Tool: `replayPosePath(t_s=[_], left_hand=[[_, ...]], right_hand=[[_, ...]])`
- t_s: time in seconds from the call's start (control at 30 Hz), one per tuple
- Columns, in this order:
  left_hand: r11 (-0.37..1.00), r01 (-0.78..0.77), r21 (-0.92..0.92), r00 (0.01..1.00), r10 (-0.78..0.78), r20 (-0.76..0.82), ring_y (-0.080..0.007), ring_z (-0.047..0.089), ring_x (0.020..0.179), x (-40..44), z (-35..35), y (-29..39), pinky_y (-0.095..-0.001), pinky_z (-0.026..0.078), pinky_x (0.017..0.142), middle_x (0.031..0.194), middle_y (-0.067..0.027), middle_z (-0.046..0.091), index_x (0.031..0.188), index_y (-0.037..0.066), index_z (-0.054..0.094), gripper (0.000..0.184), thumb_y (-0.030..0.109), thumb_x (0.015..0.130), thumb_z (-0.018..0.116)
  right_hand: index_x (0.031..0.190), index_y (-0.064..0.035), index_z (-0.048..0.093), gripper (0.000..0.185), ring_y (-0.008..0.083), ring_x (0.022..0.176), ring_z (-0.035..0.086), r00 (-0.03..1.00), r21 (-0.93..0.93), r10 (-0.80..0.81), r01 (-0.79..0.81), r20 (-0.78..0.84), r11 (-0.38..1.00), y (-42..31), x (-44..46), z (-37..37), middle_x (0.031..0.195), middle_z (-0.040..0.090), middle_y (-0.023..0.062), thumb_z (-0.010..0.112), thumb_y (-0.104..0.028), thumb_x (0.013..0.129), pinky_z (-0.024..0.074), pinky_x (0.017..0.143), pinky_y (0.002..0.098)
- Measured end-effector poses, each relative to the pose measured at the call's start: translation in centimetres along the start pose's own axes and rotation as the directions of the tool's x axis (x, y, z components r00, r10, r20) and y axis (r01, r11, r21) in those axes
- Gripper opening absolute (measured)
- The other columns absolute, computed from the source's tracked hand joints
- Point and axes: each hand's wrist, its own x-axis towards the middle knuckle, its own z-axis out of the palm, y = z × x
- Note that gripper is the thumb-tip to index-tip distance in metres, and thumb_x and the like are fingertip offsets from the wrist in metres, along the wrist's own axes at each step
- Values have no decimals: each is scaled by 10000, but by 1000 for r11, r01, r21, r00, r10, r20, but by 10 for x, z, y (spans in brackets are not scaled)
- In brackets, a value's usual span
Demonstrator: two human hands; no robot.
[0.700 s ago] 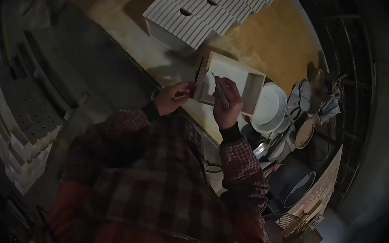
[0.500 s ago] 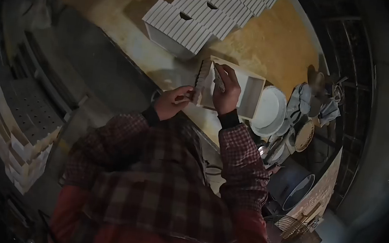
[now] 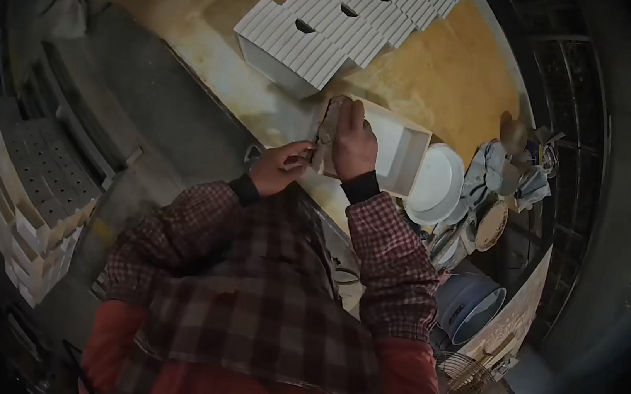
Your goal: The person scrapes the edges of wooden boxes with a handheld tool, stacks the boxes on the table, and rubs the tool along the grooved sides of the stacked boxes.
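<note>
An open, light-coloured box point(image 3: 410, 161) with a pale inside lies on the table in front of me. My left hand point(image 3: 278, 168) is at its near left corner, thumb and fingers curled together at the edge. My right hand point(image 3: 355, 145) is over the left end of the box, its fingers closed round a flat brownish hand tool point(image 3: 329, 125) that lies along that end. The palm hides part of the tool, so its exact kind does not show. A dark, jagged line runs down the box's left edge beside it.
A long row of white slatted boxes point(image 3: 295, 35) with half-round cut-outs stands farther back on the table point(image 3: 440, 63). Right of the box sit a white basin point(image 3: 438, 181), several dishes and a blue bucket point(image 3: 470, 308). Stacked perforated boxes point(image 3: 46, 174) stand at left; a wire-guarded fan point(image 3: 469, 386) is lower right.
My right hand has moved left and slightly down, bringing the tool from over the box's opening onto its left end. My left hand has stayed at the corner.
</note>
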Motion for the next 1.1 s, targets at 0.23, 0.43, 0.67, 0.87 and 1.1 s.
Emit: replayPosePath(t_s=[0.23, 0.43, 0.67, 0.87, 1.1], left_hand=[[1000, 13, -28, 999, -12, 36, -125, 560, 963, 3, 1, 5, -268, 447, 849, 1139, -69, 553, 1264, 51, 437, 420, -12, 855, 506], [999, -50, 5, 998, 50, 36, -146, 563, 984, 5, 0, -4, -295, 449, 859, 1161, -89, 542, 1288, 59, 415, 428, 24, 870, 498], [1000, 1, 23, 1000, -2, 22, -117, 568, 941, 4, 0, 4, -263, 451, 818, 1124, -61, 555, 1267, 53, 434, 427, -22, 854, 513], [990, -79, 116, 991, 91, -98, -105, 585, 879, 13, 1, 16, -248, 460, 764, 1041, -87, 594, 1252, 40, 440, 414, -16, 847, 508], [710, -285, 643, 876, 465, -125, -364, 549, 937, 42, 24, 61, -393, 457, 781, 1153, -180, 493, 1324, 79, 321, 577, 162, 815, 579]], right_hand=[[1097, -75, 562, 494, 301, 817, 592, 976, 558, 144, -28, -164, 829, 30, 1, -7, 1064, 540, 87, 588, 52, 620, 496, 663, 364], [1075, -68, 590, 504, 312, 922, 581, 999, 520, 42, -19, -32, 854, 33, 2, -10, 1085, 556, 100, 559, 102, 601, 485, 743, 353], [1038, -59, 602, 435, 333, 887, 583, 983, 552, 171, -103, -73, 827, 29, 8, 0, 1044, 578, 127, 528, 92, 637, 483, 746, 356], [940, 27, 605, 147, 133, 524, 554, 907, 891, 347, -345, 237, 294, 43, -6, -11, 709, 598, 102, 540, -16, 815, 444, 495, 268], [934, 52, 591, 160, 92, 522, 535, 897, 884, 390, -342, 207, 319, 64, -30, -10, 625, 571, 47, 545, -74, 845, 430, 494, 244]])
